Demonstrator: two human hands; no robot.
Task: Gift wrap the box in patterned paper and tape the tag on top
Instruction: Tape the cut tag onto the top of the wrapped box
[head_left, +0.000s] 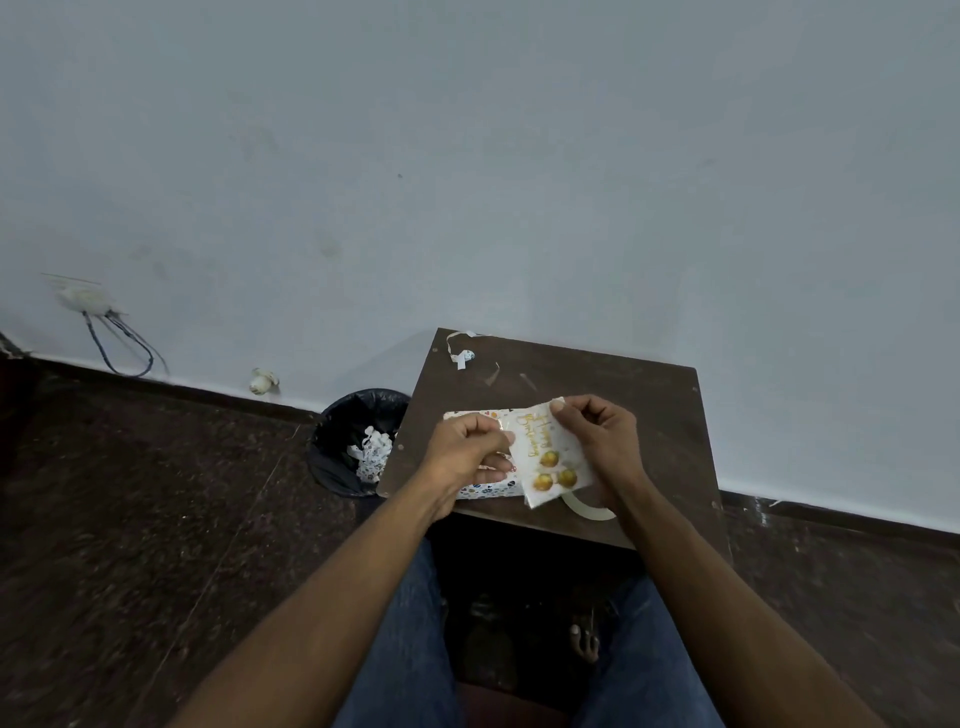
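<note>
Fingers of both hands curl round the tag (551, 457), a glossy white card w/ gold lettering and three round gold balloon shapes, held tilted above the table. Right hand (602, 447) pinches its top right edge, thumb and forefinger on the corner, other fingers folded under. Left hand (467, 453) grips at the tag's left edge, fingers clenched; what exactly sits betw. those fingertips is too small to tell.

Nearest the camera: blue denim jeans (410, 639) on the person's legs, and bare toes (586, 642) on the floor under the table.

Box (485, 486), already wrapped in white paper w/ small coloured spots, lies flat on the table just below and left of the tag, partly hidden by the left hand. Tape roll (589, 510), pale ring, lies flat near the front edge, half covered by the right wrist and the tag.

Table (613, 384) is dark brown wood-look board, flat, square-cornered, scuffed w/ pale marks. At its far left corner a curled white paper strip (460, 349).

Left of the table, on the dark speckled stone floor (156, 493), a round bin (358, 441) lined w/ shiny black plastic holds crumpled scraps of the spotted paper. Beyond, a plain pale blue-grey wall (519, 156) w/ a dark skirting; low at left a white socket plate (83, 297) w/ loose wires hanging.
</note>
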